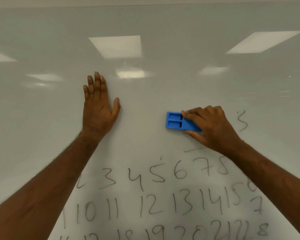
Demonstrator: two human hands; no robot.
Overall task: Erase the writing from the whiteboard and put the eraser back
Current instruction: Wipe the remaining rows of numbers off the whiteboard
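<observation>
A whiteboard (163,84) fills the view. Rows of handwritten black numbers (145,196) cover its lower half, and a lone "3" (242,121) stands at the right. My right hand (210,125) grips a blue eraser (174,121) and holds it flat against the board above the top row of numbers. My fingers cover the eraser's right part. My left hand (98,108) lies flat on the board to the left, fingers straight and pointing up. The board above both hands is blank.
Ceiling lights reflect off the glossy board as bright patches (117,46). A short stray line (192,149) sits just below my right hand. My forearms cross the lower corners and hide some of the numbers.
</observation>
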